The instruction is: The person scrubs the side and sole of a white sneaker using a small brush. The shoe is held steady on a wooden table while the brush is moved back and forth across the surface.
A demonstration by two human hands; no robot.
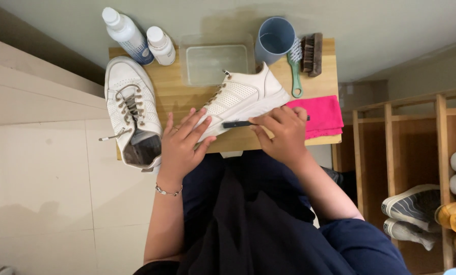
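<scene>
White leather sneaker (pixel 243 99) tipped on its side near the front edge of the table (pixel 179 97), sole turned toward the wearer, toe pointing to the front left. Pinned there by the left hand (pixel 179 147), fingers spread flat over the toe, grip open and pressing rather than clasping, seemingly to keep the shoe from sliding while the sole edge is worked. Closed around a slim dark brush (pixel 238 124): the right hand (pixel 286 135), grip tight on the handle, dark tip laid against the sole rim just beside the left fingertips. Silver bracelet (pixel 168 191) on the left wrist.

Just right of the working hand, along the right edge: pink cloth (pixel 322 114), spread flat within easy reach, likely for wiping. At the left edge, overhanging the table: second white sneaker (pixel 131 114), upright, laces loose, set aside clear of the hands.

Further back, toward the far edge: clear plastic tub (pixel 215 63) in the middle, touching or nearly touching the held shoe's heel collar. At the far left corner, two white-capped bottles (pixel 138 38) lying side by side. At the far right corner, blue cup (pixel 274 40), then green-handled brush (pixel 295 71) and wooden bristle brush (pixel 313 55) parked together, away from the work.

Beyond the right edge, wooden shoe rack (pixel 416 153) with several pairs on it.
</scene>
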